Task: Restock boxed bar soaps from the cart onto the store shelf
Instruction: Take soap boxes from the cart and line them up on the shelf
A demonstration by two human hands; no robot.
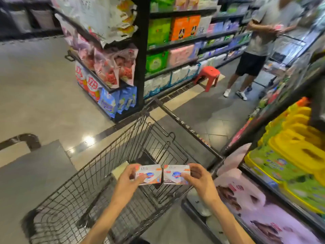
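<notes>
I hold two white boxed bar soaps with a blue shield logo side by side above the black wire cart (112,155). My left hand (129,178) grips the left soap box (149,174) by its left end. My right hand (197,178) grips the right soap box (175,174) by its right end, thumb on the front face. The two boxes almost touch in the middle. Below them in the cart's basket, part of a pale box (119,170) shows. The store shelf (274,187) stands at my right, stacked with yellow and green packs.
Pink bagged goods (246,194) lie on the low shelf at right. A red plastic stool (208,74) stands in the aisle ahead. Another person (258,46) stands further down by a second cart (286,48). A shelf end with snack bags (109,67) rises ahead left.
</notes>
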